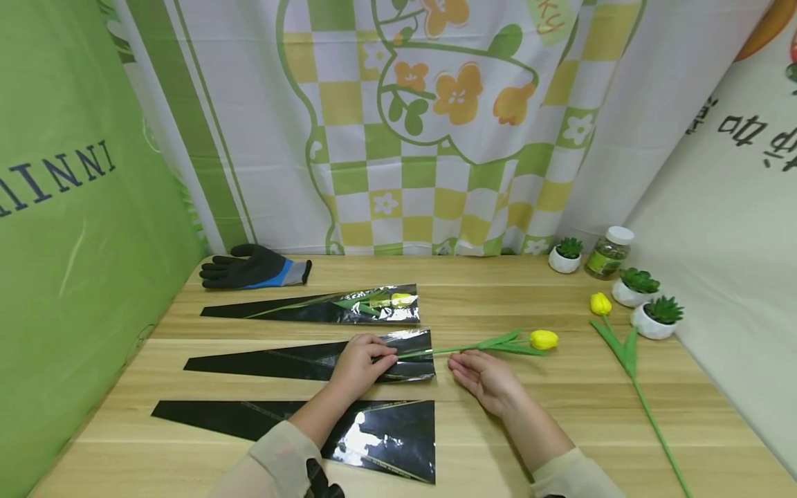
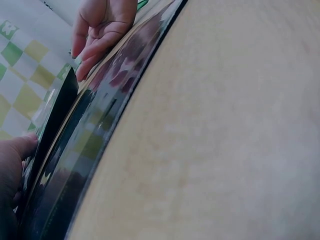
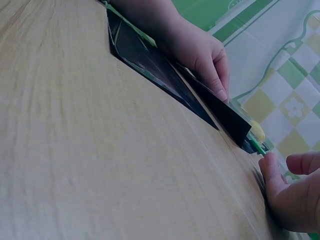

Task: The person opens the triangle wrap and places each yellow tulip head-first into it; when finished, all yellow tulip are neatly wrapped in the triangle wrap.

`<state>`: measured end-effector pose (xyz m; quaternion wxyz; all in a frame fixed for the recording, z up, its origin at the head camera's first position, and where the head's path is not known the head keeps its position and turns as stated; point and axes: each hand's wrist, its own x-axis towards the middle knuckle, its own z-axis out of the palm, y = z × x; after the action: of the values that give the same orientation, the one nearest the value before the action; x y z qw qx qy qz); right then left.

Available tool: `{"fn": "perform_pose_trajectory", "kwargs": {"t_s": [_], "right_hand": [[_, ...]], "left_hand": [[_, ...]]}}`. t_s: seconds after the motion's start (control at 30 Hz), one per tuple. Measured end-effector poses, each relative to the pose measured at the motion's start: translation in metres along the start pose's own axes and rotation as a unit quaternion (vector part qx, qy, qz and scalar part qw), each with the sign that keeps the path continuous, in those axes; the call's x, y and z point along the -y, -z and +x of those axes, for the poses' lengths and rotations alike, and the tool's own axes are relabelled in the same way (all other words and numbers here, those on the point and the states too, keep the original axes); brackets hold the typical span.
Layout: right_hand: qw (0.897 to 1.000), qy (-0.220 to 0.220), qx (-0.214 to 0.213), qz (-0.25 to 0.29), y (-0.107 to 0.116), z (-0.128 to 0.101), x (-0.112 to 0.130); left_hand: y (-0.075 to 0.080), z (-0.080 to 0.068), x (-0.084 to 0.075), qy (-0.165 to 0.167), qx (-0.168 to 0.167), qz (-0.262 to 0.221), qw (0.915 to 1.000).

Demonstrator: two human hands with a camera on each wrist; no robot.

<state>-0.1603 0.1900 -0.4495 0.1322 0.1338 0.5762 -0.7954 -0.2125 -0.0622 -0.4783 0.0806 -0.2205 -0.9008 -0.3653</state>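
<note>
An artificial yellow tulip lies with its stem running left into the mouth of the middle black flower sleeve. My left hand holds this sleeve near its mouth, thumb and fingers on its clear film; the sleeve's edge stands raised off the table in the right wrist view. My right hand is just outside the mouth, palm turned up and fingers loosely bent. Its fingertips are right at the green stem, with the thumb apart from them. The stem's lower end is hidden inside the sleeve.
Behind lies another sleeve with a yellow tulip inside; a flat black sleeve lies in front. A loose tulip is at right, near small potted succulents and a lidded jar. A black-and-blue glove rests at back left.
</note>
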Motion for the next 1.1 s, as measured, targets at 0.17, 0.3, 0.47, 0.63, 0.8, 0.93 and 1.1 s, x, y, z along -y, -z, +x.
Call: {"fn": "perform_pose_trajectory", "kwargs": {"t_s": [0.17, 0.3, 0.47, 0.63, 0.8, 0.93, 1.1], "right_hand": [[1.0, -0.009, 0.008, -0.011, 0.001, -0.003, 0.003], [0.998, -0.002, -0.001, -0.06, 0.0, -0.005, 0.008], [0.969, 0.076, -0.041, -0.231, 0.003, -0.003, 0.025], [0.847, 0.193, -0.046, -0.493, 0.016, 0.004, 0.047], [0.716, 0.262, -0.004, -0.647, 0.031, 0.013, 0.057], [0.668, 0.275, 0.025, -0.692, 0.042, 0.016, 0.06], [0.642, 0.277, 0.032, -0.714, 0.049, 0.017, 0.061]], "left_hand": [[0.0, 0.001, 0.0, -0.006, -0.004, 0.001, 1.0], [0.0, 0.002, 0.001, -0.008, -0.005, -0.001, 1.0], [0.0, 0.002, 0.002, -0.006, -0.002, -0.006, 1.0], [-0.002, 0.001, 0.004, -0.005, -0.002, -0.003, 1.0], [-0.002, 0.0, 0.003, 0.0, 0.0, -0.01, 1.0], [-0.002, -0.001, 0.003, -0.003, 0.0, -0.006, 1.0], [-0.001, 0.0, 0.003, -0.009, -0.005, -0.004, 0.9999]]}}
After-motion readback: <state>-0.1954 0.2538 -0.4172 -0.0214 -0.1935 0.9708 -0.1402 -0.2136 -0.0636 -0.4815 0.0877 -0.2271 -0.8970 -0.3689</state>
